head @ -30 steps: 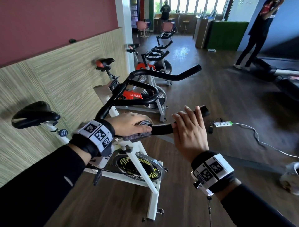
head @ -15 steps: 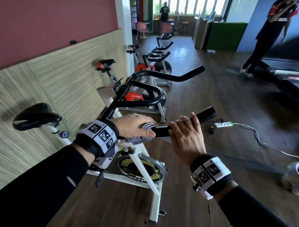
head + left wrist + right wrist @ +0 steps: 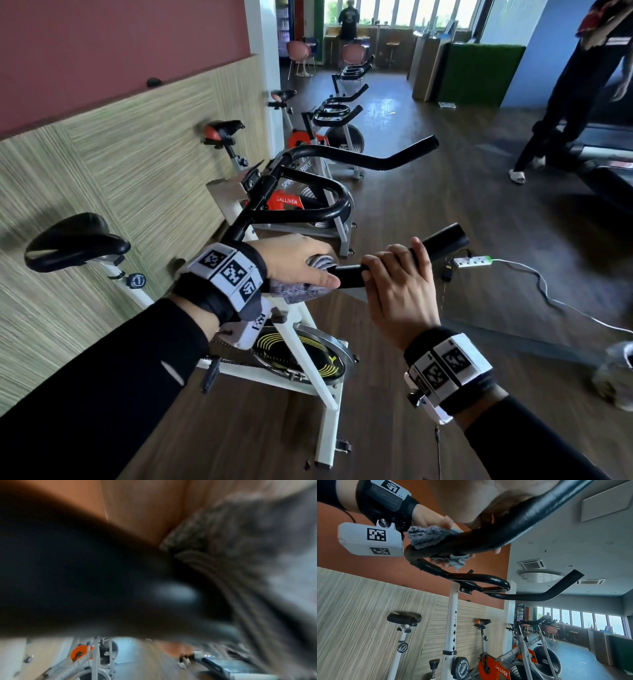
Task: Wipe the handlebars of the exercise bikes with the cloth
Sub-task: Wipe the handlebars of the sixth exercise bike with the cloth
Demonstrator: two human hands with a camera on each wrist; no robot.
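The nearest white bike's black handlebar (image 3: 442,240) has its near arm running left to right in the head view. My left hand (image 3: 294,262) wraps a grey cloth (image 3: 301,291) around that arm. In the right wrist view the cloth (image 3: 426,536) bunches over the handlebar (image 3: 488,539), with fingertips curled under it. My right hand (image 3: 397,284) grips the same arm just right of the cloth, fingers curled over the top. The left wrist view is blurred, filled by the dark handlebar (image 3: 85,581) and the cloth (image 3: 257,547).
More bikes (image 3: 308,202) stand in a row along the left wall. The white bike's black saddle (image 3: 73,240) is at left. A power strip (image 3: 472,262) and white cable (image 3: 555,301) lie on the wood floor at right. A person (image 3: 575,85) stands by a treadmill (image 3: 609,164) far right.
My left hand has slid the cloth rightward along the bar towards my right hand. My right hand's fingers have curled down from resting loosely to gripping the bar.
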